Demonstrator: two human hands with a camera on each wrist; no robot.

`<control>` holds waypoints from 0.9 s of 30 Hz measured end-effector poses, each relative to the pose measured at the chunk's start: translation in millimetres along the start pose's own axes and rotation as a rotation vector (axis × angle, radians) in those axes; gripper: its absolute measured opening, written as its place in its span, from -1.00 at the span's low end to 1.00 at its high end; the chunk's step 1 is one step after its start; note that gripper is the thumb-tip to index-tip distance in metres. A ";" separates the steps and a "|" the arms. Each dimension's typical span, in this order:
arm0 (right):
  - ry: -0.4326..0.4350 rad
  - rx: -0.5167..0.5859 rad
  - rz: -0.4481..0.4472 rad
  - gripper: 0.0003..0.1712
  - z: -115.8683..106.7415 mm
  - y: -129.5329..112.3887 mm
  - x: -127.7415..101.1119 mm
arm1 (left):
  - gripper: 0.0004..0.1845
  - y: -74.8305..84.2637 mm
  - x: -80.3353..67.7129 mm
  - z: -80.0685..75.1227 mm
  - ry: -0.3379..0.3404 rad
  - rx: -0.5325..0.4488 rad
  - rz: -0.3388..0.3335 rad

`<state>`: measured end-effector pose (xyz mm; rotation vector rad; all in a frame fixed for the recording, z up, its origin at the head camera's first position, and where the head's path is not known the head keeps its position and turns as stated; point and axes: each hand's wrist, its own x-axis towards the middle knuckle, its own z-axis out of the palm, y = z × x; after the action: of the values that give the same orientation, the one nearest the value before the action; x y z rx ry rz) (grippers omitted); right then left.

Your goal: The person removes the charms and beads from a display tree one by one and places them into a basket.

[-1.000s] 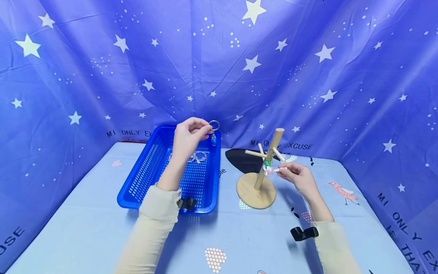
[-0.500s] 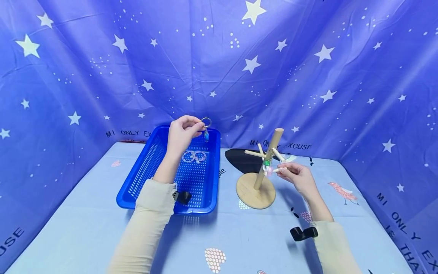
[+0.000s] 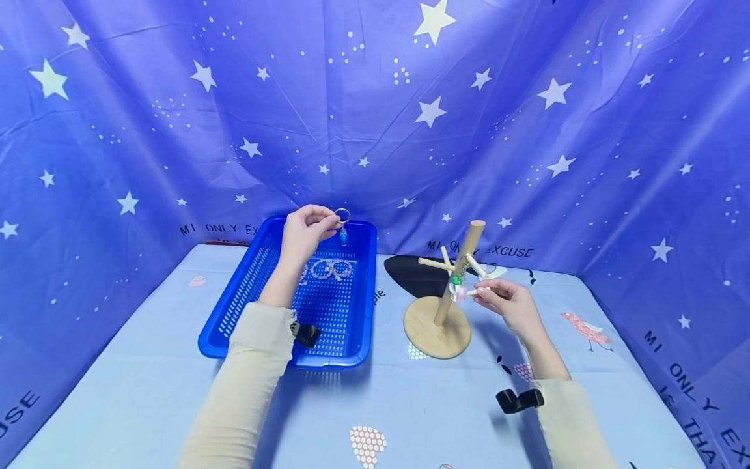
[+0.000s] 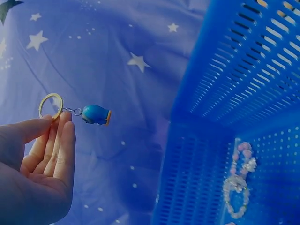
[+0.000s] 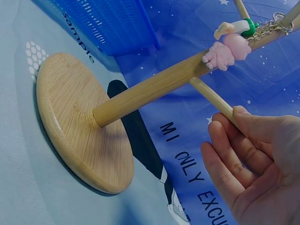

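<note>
My left hand (image 3: 305,233) pinches the small metal key ring with a blue charm (image 3: 342,225) up above the blue plastic basket (image 3: 246,293). My right hand (image 3: 508,301) grips a peg on the wooden peg stand (image 3: 448,299).

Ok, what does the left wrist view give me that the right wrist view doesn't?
Only the left wrist view shows the left hand pinching the ring of a blue keychain, and a beaded bracelet lying inside the basket.

Only the right wrist view shows the right hand holding a lower peg of the wooden stand, with pink and green charms hanging on it.

Both show the blue basket and the starry blue cloth.
</note>
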<state>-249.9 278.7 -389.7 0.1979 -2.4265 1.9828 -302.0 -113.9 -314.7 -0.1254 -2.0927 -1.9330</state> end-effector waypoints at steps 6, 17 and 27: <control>0.000 -0.015 0.000 -0.63 0.6 -0.2 -0.1 | -0.78 -17.0 3.6 -4.2 -0.014 -0.001 -0.045; -0.014 0.029 -0.014 -0.85 4.6 2.5 1.8 | -0.78 -50.6 12.4 -14.8 -0.162 0.086 -0.146; -0.002 -0.010 0.003 -0.69 1.4 -0.5 -0.8 | -0.91 -74.8 19.6 -11.3 -0.399 0.282 -0.147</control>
<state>-248.9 277.4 -389.6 0.1973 -2.4386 1.9726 -338.2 -134.8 -380.7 -0.3282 -2.6800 -1.7795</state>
